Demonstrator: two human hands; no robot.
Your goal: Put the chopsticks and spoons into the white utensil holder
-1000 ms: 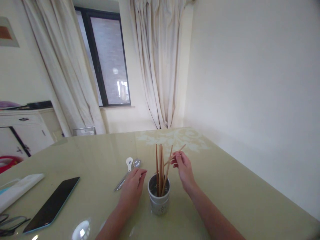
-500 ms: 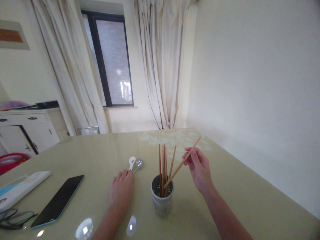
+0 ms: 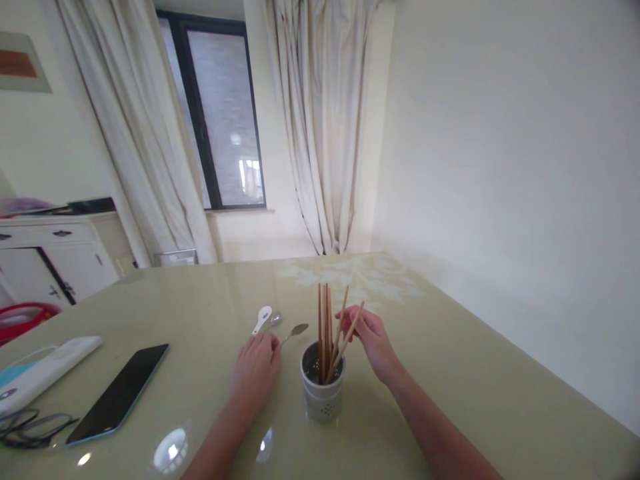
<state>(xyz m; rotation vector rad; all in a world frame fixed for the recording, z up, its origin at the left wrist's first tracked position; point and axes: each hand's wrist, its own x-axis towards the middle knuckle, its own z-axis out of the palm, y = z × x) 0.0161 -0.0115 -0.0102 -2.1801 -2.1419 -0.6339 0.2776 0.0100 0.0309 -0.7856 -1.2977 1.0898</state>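
Note:
My right hand (image 3: 374,343) is at the upper part of a leaning wooden chopstick (image 3: 354,323), its fingers closed around it and partly hidden behind it. That chopstick's lower end is inside a grey metal holder (image 3: 323,402) with punched holes. Several more chopsticks (image 3: 325,327) stand upright in the same holder. My left hand (image 3: 256,370) rests on the table left of the holder, its fingers curled over spoon handles. Beyond its fingers show a white spoon (image 3: 263,319), a metal spoon (image 3: 275,319) and another metal spoon (image 3: 300,329).
The glossy table (image 3: 210,300) holds a black phone (image 3: 120,393), a white power strip-like bar (image 3: 53,373) and eyeglasses (image 3: 37,427) on the left. A wall (image 3: 500,200) runs along the right edge. Behind stand curtains (image 3: 325,133) and a white cabinet (image 3: 60,247).
My right hand has moved left and brought the chopstick more upright, deeper in the holder. My left hand has shifted slightly right, and one metal spoon now points apart from the others.

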